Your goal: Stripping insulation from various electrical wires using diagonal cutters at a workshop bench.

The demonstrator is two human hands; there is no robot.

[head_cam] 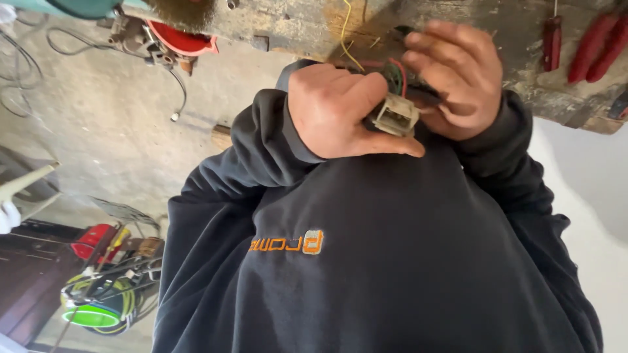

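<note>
My left hand (340,111) is closed around a small beige plastic plug connector (396,114), whose open square face points toward me. Red, green and dark wires (394,75) run out of its back, and a thin yellow wire (347,39) rises toward the bench. My right hand (458,78) sits just right of the connector, fingers curled over the wires behind it. Both hands are held close to my chest, above my dark sweatshirt (392,261).
A worn wooden workbench (294,23) spans the top edge. Red-handled tools (592,46) lie on it at the right, and a red part (180,39) at the left. On the concrete floor are loose cables (19,72) and a green-and-black coil of hose (98,307).
</note>
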